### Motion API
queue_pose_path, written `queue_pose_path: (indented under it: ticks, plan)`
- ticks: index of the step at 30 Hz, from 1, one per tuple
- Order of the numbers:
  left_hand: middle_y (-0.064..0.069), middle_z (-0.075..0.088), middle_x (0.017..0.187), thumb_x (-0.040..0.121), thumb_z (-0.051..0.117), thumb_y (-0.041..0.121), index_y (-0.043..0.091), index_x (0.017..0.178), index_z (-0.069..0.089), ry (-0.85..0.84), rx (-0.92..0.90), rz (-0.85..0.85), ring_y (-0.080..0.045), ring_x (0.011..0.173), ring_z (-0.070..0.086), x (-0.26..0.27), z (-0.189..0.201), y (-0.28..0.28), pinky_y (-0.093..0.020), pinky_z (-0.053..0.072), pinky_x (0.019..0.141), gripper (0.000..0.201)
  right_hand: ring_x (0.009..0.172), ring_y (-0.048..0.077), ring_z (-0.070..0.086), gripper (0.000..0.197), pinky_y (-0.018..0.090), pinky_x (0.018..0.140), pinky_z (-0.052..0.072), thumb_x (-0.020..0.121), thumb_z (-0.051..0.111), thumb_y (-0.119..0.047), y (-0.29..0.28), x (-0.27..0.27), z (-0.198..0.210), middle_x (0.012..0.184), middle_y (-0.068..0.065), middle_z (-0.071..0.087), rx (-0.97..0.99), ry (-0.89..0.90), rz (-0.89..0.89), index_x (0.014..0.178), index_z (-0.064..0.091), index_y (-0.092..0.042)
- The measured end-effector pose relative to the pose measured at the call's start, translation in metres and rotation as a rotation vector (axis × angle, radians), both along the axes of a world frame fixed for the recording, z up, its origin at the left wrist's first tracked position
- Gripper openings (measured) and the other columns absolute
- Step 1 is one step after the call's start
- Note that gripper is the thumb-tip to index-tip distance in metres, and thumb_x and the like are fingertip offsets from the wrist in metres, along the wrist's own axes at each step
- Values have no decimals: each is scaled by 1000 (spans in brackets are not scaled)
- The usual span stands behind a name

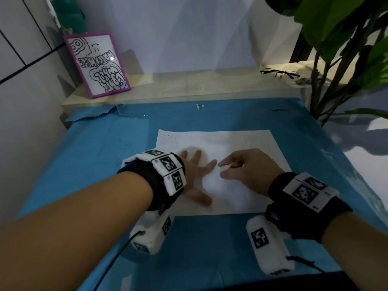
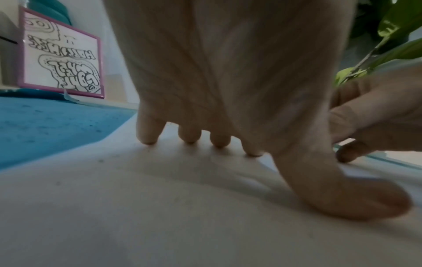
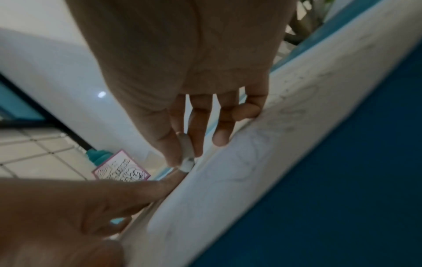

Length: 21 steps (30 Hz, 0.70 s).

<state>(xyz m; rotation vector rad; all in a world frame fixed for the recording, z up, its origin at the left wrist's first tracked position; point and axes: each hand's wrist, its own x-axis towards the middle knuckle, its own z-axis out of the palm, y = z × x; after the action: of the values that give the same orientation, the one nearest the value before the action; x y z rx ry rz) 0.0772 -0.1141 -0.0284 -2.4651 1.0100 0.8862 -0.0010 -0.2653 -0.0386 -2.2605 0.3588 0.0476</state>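
Note:
A white sheet of paper (image 1: 241,141) with faint pencil lines lies on the blue table cover (image 1: 94,154). My left hand (image 1: 197,175) presses flat on the sheet's left half, fingers spread and straight; the left wrist view shows its fingertips (image 2: 147,139) and thumb on the paper (image 2: 160,207). My right hand (image 1: 241,166) rests on the middle of the sheet, just right of the left fingertips. It pinches a small white eraser (image 3: 187,159) between thumb and forefinger, with the eraser's tip touching the paper (image 3: 251,162). The other right fingers rest curled on the sheet.
A pink-framed black-and-white drawing (image 1: 98,64) leans on the wooden ledge (image 1: 189,85) at the back left. Black glasses (image 1: 280,72) lie on the ledge at the back right. A leafy plant (image 1: 340,59) rises beside the table's right edge. A wall stands close on the left.

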Motion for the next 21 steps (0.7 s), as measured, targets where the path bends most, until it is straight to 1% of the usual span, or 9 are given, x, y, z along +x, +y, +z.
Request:
queue_pose_path:
  ticks: [2,4,7,9,11,15,17,19,21]
  plan:
    - [-4,-30,154,78,53,72,41,143,-26,-16,0,0,-39,143,-17,0,-2,0,-59,4,112,106,76,6,56,11,13,64,39,74,74,-21,4,1,2,79,-9,61,-67,23,12,85,70,-24]
    - [-5,-30,154,76,52,74,41,143,-26,-26,17,-4,-41,142,-16,2,-5,-1,-60,4,112,107,79,9,61,11,17,69,44,70,76,-15,5,-1,4,79,-5,67,-25,95,55,79,73,-19]
    - [-5,-29,154,76,53,74,41,143,-25,-29,20,-4,-41,143,-15,3,-7,-3,-60,5,112,108,79,6,61,12,17,68,42,67,78,-13,6,-1,11,77,-7,70,26,217,118,78,75,-15]
    - [-5,-29,154,76,53,73,41,143,-25,-32,11,-6,-41,143,-15,4,-7,-3,-60,6,112,108,79,5,59,10,17,65,40,70,76,-15,5,1,11,78,-8,68,2,169,64,79,74,-17]
    - [-5,-29,155,75,54,74,42,143,-26,-35,1,-6,-41,143,-14,5,-8,-3,-61,6,111,109,78,8,59,8,19,64,41,71,74,-16,7,-1,8,78,-7,66,-6,107,12,78,72,-19]
    - [-4,-29,154,75,54,73,43,143,-25,-29,-2,-3,-40,143,-15,6,-9,-2,-60,5,112,109,73,4,59,9,19,65,40,66,76,-11,8,-10,8,63,-15,65,33,210,103,72,73,-17]
    - [-4,-29,155,76,55,72,43,143,-24,-24,-11,1,-39,143,-16,5,-8,-2,-61,4,111,108,81,7,61,9,20,70,44,67,77,-12,7,-7,11,71,-13,68,28,204,94,75,73,-16]
    - [-3,-29,155,75,54,74,44,143,-23,-26,-16,4,-38,143,-15,6,-10,-1,-61,4,111,107,85,13,62,11,22,73,46,67,77,-14,9,-3,10,81,-4,69,15,136,43,77,72,-17]
    - [-2,-28,155,73,52,77,46,143,-23,-45,-14,-8,-38,144,-14,8,-12,-1,-60,4,111,106,82,12,62,11,22,70,44,66,77,-14,15,-5,9,77,-6,68,-4,125,50,74,71,-18]
